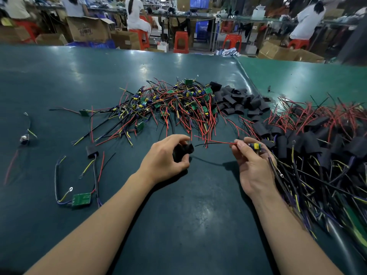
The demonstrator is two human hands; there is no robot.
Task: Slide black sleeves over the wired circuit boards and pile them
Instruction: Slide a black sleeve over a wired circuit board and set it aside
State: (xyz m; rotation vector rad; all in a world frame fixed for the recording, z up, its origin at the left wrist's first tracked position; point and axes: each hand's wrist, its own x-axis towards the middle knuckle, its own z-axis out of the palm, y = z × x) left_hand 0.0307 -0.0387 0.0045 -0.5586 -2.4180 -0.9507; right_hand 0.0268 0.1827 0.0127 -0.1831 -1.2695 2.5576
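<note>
The left hand point(168, 155), just left of centre frame, curls its fingers point(179, 138) and thumb around a black sleeve point(183, 152); the sleeve's mouth appears to face right, though the palm hides most of it. The right hand point(252, 165), right of centre, pinches a board point(256, 146) between thumb and fingertips point(241, 144), the board sitting at the upper edge of that hand with its yellow part showing. From the pinch, the board's red and black leads point(212, 143) run left in a nearly level line, their free ends stopping just short of the sleeve, apart from it.

So the coming move turns on that line: the leads' long axis points straight at the sleeve's opening, and I judge they must thread through first, the board following. The two hands are level and near each other; either could close the gap.

Beyond the hands, bare boards point(170, 104) tangle at upper centre, loose sleeves point(238, 102) lie to their right, and the finished pile point(317, 147) fills the right edge on the green mat point(99, 76).
</note>
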